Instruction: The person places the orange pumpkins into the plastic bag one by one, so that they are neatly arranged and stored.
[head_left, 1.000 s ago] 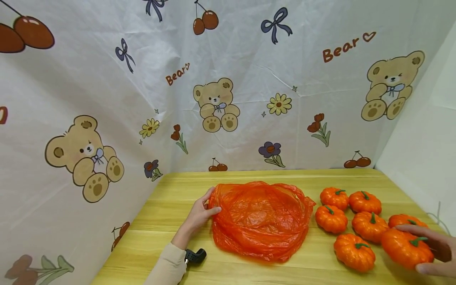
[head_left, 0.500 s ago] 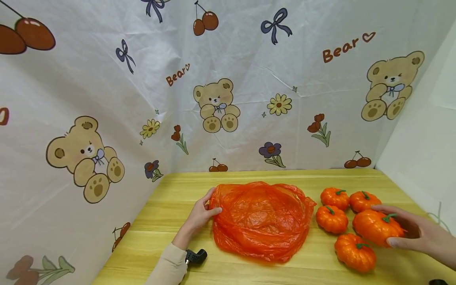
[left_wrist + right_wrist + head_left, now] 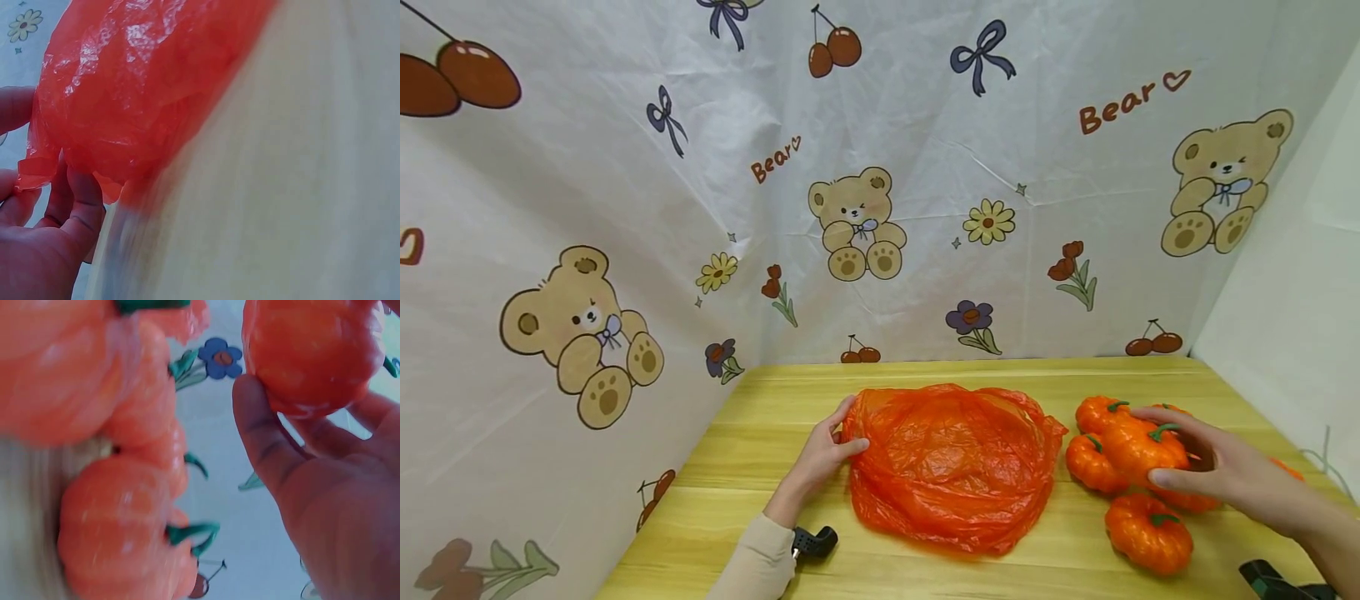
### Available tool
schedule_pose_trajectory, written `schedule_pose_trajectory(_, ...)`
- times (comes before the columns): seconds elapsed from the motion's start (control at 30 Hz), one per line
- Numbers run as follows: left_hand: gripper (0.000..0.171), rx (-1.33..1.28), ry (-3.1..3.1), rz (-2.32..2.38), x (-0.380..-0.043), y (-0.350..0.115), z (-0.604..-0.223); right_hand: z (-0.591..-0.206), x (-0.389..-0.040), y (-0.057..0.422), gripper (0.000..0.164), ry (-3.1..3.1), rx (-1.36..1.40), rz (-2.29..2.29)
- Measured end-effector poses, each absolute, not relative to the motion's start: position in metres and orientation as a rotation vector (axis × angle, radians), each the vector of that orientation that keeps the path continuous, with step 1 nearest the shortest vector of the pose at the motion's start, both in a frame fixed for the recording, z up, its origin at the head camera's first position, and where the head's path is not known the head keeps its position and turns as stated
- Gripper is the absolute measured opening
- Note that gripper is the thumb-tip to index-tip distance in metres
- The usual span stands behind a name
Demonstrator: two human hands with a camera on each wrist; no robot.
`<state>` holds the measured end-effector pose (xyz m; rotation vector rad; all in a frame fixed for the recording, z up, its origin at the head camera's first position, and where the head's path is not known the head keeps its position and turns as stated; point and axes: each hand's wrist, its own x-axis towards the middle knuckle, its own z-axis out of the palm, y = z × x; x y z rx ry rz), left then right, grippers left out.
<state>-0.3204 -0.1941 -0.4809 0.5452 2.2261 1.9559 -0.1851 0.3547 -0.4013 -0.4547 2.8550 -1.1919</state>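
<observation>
An orange-red plastic bag (image 3: 955, 492) lies mouth open at the middle of the table. My left hand (image 3: 820, 450) pinches its left edge, thumb inside the mouth; in the left wrist view the fingers (image 3: 78, 206) bend around the thin film. My right hand (image 3: 1217, 467) grips a small orange toy pumpkin (image 3: 1138, 450) with a green stem, thumb in front and fingers behind. In the right wrist view this pumpkin (image 3: 309, 356) is raised over the others. It partly hides a pumpkin (image 3: 1093, 471) at its left and another pumpkin (image 3: 1195, 500) below it.
One pumpkin (image 3: 1148, 533) sits at the front of the group, and another pumpkin (image 3: 1093, 414) at the back left. The right forearm mostly covers a pumpkin (image 3: 1287, 468) at the far right. Printed cloth (image 3: 917, 308) hangs behind the wooden table (image 3: 737, 467).
My right hand has carried the pumpkin leftward and back, from the right end of the group to above its middle, nearer the bag. The left hand and bag have stayed in place.
</observation>
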Motion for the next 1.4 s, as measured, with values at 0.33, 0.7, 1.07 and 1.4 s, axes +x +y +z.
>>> schedule_pose_trajectory(0.33, 0.088, 0.558, 2.229, 1.958, -0.320, -0.193, -0.482, -0.390, -0.197, 0.327, 0.068, 2.873, -0.442, -1.308)
schedule_pose_trajectory(0.7, 0.087, 0.546, 2.229, 1.961, -0.318, -0.193, -0.482, -0.378, -0.199, 0.296, 0.076, 2.916, -0.319, -1.294)
schedule_pose_trajectory(1.07, 0.092, 0.546, 2.199, 1.973, -0.319, -0.193, -0.483, -0.370, -0.207, 0.263, 0.081, 2.898, -0.270, -1.354)
schedule_pose_trajectory(1.4, 0.090, 0.578, 2.194, 1.967, -0.319, -0.193, -0.481, -0.365, -0.217, 0.237, 0.089, 2.856, -0.207, -1.398)
